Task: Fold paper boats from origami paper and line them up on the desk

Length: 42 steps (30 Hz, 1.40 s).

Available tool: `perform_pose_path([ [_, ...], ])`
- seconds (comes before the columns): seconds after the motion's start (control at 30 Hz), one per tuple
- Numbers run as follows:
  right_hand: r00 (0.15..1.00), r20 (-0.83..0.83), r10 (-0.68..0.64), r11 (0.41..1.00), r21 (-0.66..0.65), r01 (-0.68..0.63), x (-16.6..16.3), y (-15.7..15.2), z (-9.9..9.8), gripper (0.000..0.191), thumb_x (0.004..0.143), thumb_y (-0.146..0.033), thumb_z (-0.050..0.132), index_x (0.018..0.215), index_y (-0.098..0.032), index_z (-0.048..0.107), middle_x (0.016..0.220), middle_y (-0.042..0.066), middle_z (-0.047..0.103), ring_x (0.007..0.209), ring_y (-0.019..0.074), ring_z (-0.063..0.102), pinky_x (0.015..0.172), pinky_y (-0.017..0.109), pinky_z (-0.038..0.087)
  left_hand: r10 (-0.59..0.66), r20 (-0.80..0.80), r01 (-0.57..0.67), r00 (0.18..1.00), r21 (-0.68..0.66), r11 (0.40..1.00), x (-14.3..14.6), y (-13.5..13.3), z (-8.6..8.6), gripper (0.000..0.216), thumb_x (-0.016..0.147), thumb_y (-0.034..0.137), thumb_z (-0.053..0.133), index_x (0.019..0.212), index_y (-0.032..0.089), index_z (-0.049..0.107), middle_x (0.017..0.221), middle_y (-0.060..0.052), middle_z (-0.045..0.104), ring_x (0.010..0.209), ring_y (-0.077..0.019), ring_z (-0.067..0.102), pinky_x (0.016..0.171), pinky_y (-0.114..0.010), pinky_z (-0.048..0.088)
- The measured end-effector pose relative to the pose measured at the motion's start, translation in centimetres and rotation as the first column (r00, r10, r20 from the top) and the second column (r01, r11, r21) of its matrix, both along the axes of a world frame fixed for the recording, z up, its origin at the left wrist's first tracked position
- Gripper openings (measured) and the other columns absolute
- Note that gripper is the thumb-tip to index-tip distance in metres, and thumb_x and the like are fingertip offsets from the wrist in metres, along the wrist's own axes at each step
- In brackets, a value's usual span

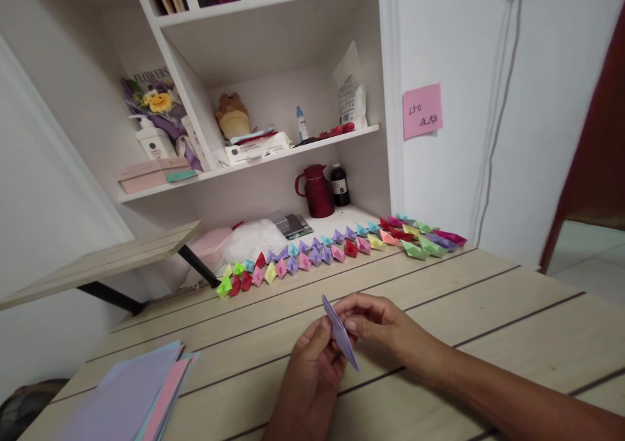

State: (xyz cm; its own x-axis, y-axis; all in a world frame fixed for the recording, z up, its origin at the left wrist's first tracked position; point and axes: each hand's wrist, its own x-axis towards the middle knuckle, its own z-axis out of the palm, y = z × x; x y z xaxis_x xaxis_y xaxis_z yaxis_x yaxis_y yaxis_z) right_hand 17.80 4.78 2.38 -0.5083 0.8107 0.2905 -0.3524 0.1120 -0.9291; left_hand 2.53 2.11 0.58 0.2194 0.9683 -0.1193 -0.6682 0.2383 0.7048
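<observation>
Both hands hold one folded piece of purple paper (340, 331) above the wooden table (488, 311). My left hand (310, 376) pinches its lower part from the left with thumb and fingers. From the right, my right hand (375, 320) pinches its upper part. The paper stands on edge, tilted. A stack of purple, pink and blue paper sheets (131, 395) lies at the table's near left corner, apart from the hands.
A long row of several small folded paper boats (336, 249) in many colours lies along the table's far edge. Behind it stand a dark red jug (316, 190), a dark bottle (340, 184) and white shelves. A raised wooden board (102, 258) juts out at left.
</observation>
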Motion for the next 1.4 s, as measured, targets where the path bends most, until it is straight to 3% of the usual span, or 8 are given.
perform_pose_path([
  [0.27,0.998,-0.046,0.05,0.998,-0.034,-0.051,0.02,0.09,-0.35,0.031,0.077,-0.03,0.073,0.102,-0.016,0.063,0.084,0.005,0.068,0.077,0.0162,0.063,0.072,0.03,0.049,0.008,-0.042,-0.01,0.999,-0.036,0.999,0.09,0.05,0.92,0.017,0.085,0.024,0.063,0.096,0.012,0.07,0.097,-0.01,0.071,0.086,-0.0148,0.064,0.081,-0.026,0.048],
  [0.53,0.999,-0.024,0.023,1.0,-0.019,-0.024,-0.07,-0.07,-0.44,0.024,0.085,-0.031,0.064,0.103,-0.015,0.063,0.08,0.004,0.067,0.072,0.0146,0.062,0.071,0.031,0.049,0.016,-0.059,-0.018,0.998,-0.039,0.999,0.1,0.08,0.63,0.018,0.084,0.023,0.065,0.095,0.011,0.071,0.092,-0.009,0.071,0.082,-0.0135,0.064,0.081,-0.024,0.048],
  [0.77,0.999,-0.022,0.034,0.999,-0.014,-0.034,0.04,0.14,-0.54,0.025,0.08,-0.029,0.07,0.101,-0.018,0.062,0.082,0.002,0.064,0.076,0.0139,0.06,0.071,0.027,0.048,0.023,-0.076,-0.025,0.997,-0.028,0.999,0.04,0.11,0.81,0.021,0.085,0.025,0.062,0.098,0.011,0.07,0.097,-0.011,0.07,0.084,-0.014,0.064,0.081,-0.025,0.048],
  [1.03,0.999,-0.025,0.039,0.999,-0.011,-0.039,-0.17,-0.24,-0.4,0.027,0.082,-0.034,0.067,0.102,-0.017,0.062,0.078,0.002,0.063,0.067,0.013,0.058,0.067,0.028,0.048,0.026,-0.074,-0.029,0.997,-0.044,0.999,-0.12,-0.03,1.04,0.022,0.082,0.028,0.066,0.096,0.012,0.07,0.097,-0.012,0.071,0.081,-0.0166,0.065,0.083,-0.031,0.049],
  [1.2,1.0,0.02,0.006,1.0,0.006,-0.006,-0.13,-0.31,0.03,0.027,0.084,-0.039,0.063,0.1,-0.017,0.063,0.081,0.003,0.064,0.072,0.0148,0.059,0.069,0.029,0.047,0.069,-0.11,-0.068,0.991,0.015,0.998,-0.12,-0.04,0.88,0.02,0.081,0.028,0.068,0.091,0.012,0.07,0.085,-0.008,0.069,0.074,-0.0137,0.062,0.078,-0.028,0.048],
  [1.4,0.994,0.05,-0.098,0.994,0.06,0.095,0.15,-0.14,0.41,0.031,0.086,-0.045,0.059,0.085,-0.016,0.067,0.07,0.001,0.061,0.072,0.0155,0.057,0.07,0.029,0.045,0.092,-0.134,-0.081,0.987,0.09,0.993,-0.02,0.0,0.41,0.016,0.083,0.026,0.065,0.081,0.011,0.068,0.07,-0.002,0.058,0.067,-0.01,0.054,0.07,-0.022,0.045],
])
